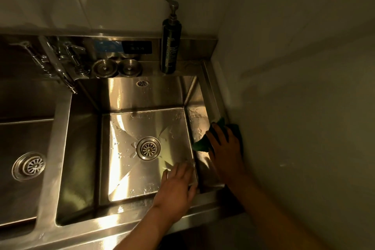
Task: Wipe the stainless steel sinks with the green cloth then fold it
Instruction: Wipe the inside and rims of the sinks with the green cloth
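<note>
The right stainless steel sink [85, 148] fills the middle of the view, its wet floor sloping to a round drain [148, 148]. My right hand [224, 146] lies flat on the green cloth [200, 145], pressing it against the sink's right rim and upper right wall; most of the cloth is hidden under the hand. My left hand [176, 186] hovers over the sink's near right corner, fingers straight and together, holding nothing. Part of the left sink [12, 134] and its drain [28, 166] show at the left edge.
A dark pump bottle [171, 46] stands on the back ledge. Two round metal stoppers [116, 68] lie beside it, and a faucet [60, 63] rises at the back left. A wall [304, 107] runs close along the right rim.
</note>
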